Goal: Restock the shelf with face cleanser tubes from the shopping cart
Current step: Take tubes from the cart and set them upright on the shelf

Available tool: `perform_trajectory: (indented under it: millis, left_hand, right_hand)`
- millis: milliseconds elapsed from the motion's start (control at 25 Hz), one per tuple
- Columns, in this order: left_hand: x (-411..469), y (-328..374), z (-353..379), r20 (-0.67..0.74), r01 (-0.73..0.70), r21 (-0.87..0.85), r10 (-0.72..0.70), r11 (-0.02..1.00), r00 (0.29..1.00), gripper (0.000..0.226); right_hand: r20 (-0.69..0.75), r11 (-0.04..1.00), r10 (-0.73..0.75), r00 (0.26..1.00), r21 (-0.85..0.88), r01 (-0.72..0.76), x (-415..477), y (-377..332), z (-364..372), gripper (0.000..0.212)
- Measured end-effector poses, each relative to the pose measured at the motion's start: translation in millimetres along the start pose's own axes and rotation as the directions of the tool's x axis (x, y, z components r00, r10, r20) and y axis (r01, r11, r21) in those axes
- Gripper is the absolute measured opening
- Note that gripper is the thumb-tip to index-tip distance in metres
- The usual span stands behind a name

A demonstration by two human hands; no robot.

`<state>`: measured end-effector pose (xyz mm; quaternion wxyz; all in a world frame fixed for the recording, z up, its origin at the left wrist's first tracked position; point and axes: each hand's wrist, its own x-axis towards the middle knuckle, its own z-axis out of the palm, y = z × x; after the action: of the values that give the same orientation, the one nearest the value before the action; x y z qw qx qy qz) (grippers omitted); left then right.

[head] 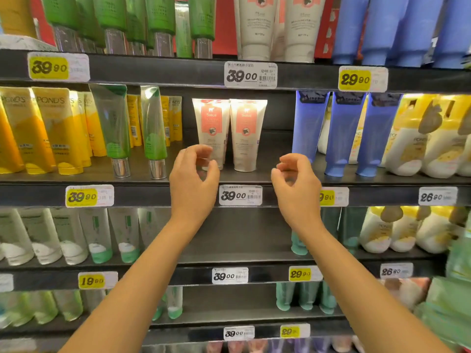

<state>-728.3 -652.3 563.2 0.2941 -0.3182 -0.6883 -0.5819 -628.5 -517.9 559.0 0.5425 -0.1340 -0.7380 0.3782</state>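
Both hands up in front of the mid shelf, neither holding anything. L hand has its fingers loosely curled and overlaps the lower end of the left cleanser tube - no clear grip, can't tell if it touches. R hand is also loosely curled, just right of the right cleanser tube. The 2 white tubes w/ coral labels stand cap-down, side by side, above the 39.00 tag - green tubes to the left, blue tubes to the right.

White tubes with coral labels; dark shelf.
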Motion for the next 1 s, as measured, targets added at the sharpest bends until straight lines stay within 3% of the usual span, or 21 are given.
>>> perform_trajectory:
  millis: [80,160,320,440,640,760,880,1000]
  left_hand:
    - [-36.9,7.3,-7.4,0.166,0.106,-0.206,-0.072,0.973,0.983,0.013]
    - [-80.0,8.3,-8.5,0.387,0.270,-0.289,-0.146,0.919,0.910,0.013]
    - [-172.7,2.9,-2.7,0.721,0.543,-0.223,-0.238,0.809,0.651,0.014]
    - [-246.1,4.9,0.7,0.864,0.664,-0.095,-0.271,0.741,0.425,0.013]
    - [-352.6,32.5,8.8,0.963,0.672,0.093,-0.238,0.735,0.127,0.014]
    - [-404.0,69.7,20.6,0.970,0.694,0.173,-0.244,0.699,0.004,0.019]
    - [-452.2,121.8,39.8,0.964,0.708,0.227,-0.256,0.669,-0.067,0.016]
    - [-492.4,174.3,58.9,0.962,0.729,0.213,-0.271,0.651,-0.039,0.014]
  right_hand:
    - [-0.060,0.998,0.033,0.998,0.054,-0.030,-45.4,6.7,-33.9,0.007]
    - [-0.060,0.991,0.130,0.990,0.051,-0.127,-98.5,17.5,-68.1,0.009]
    - [-0.108,0.924,0.377,0.920,-0.021,-0.382,-205.6,37.5,-130.3,0.017]
    - [-0.194,0.801,0.571,0.798,-0.081,-0.593,-285.9,41.2,-178.3,0.017]
    - [-0.379,0.588,0.747,0.546,-0.008,-0.809,-396.3,26.2,-259.0,0.013]
    - [-0.426,0.523,0.770,0.475,-0.006,-0.852,-433.9,14.0,-307.7,0.012]
    - [-0.442,0.491,0.782,0.439,0.004,-0.871,-456.0,5.9,-367.7,0.013]
    - [-0.462,0.472,0.784,0.415,0.008,-0.881,-463.5,4.8,-433.5,0.012]
